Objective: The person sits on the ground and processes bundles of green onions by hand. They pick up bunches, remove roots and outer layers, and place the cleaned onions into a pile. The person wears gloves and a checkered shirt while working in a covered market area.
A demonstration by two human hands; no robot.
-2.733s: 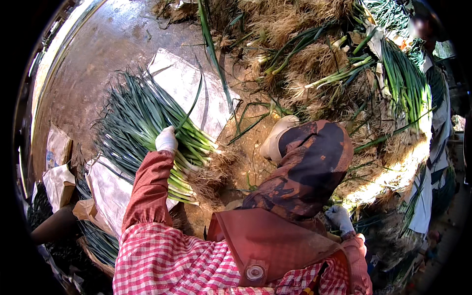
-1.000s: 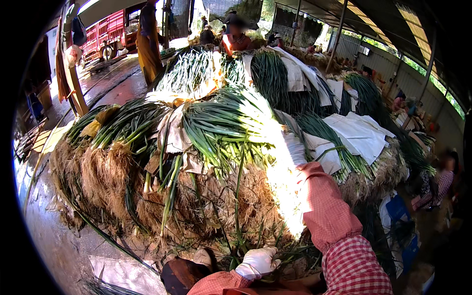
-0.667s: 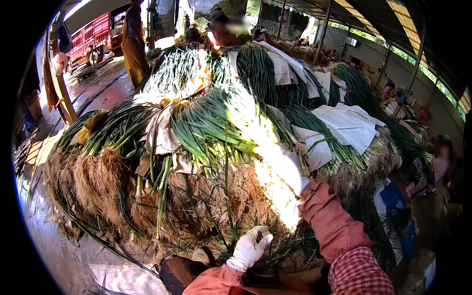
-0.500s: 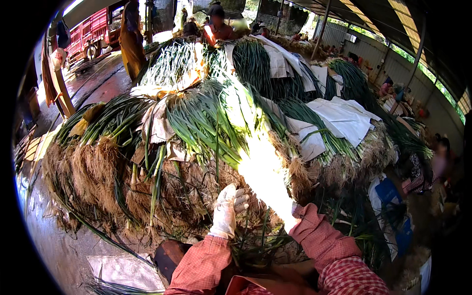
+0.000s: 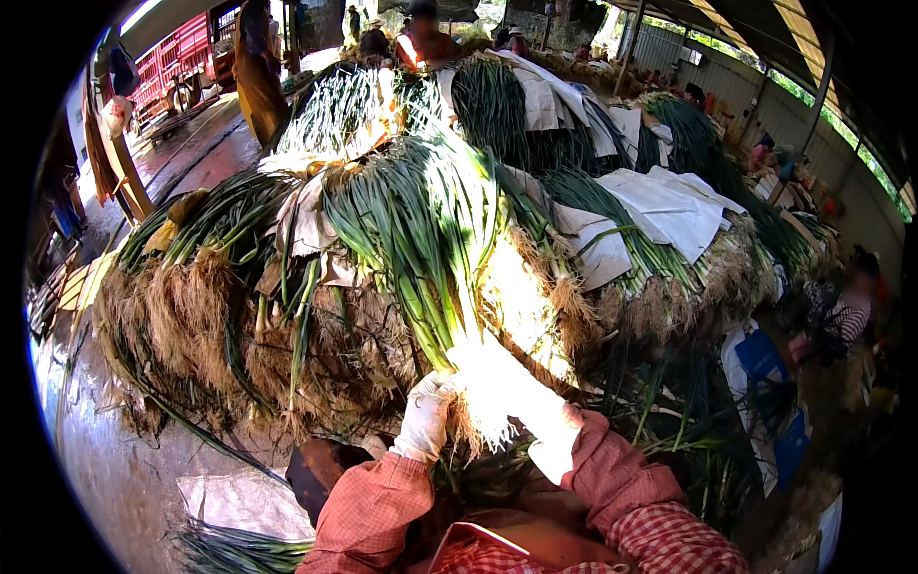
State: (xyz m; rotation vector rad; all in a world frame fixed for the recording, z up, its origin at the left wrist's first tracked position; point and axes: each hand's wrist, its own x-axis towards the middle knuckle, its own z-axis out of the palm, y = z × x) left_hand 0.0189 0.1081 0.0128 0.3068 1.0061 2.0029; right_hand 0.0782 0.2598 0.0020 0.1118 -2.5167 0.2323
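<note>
A bunch of long green onions (image 5: 411, 249) slants toward me from the pile, its green leaves still lying on the heap. My left hand (image 5: 424, 418), in a pale glove, is closed around the left side of the stalks near their root end. Pale roots (image 5: 466, 428) hang between my hands. My right hand (image 5: 535, 411), also gloved, grips the same bunch from the right; harsh sunlight washes out its fingers and the white stalks there.
A large heap of green onions with brown roots (image 5: 196, 306) spreads before me, partly covered by white sheets (image 5: 665, 206). A pale sack (image 5: 244, 507) lies on the wet floor at the lower left, and blue-and-white sacks (image 5: 760, 359) at the right. Several people work around the heap.
The bunch has come down toward me, its root end now between my hands. My left hand has gone from open beside the stalks to closed on them. My right hand has drawn back slightly.
</note>
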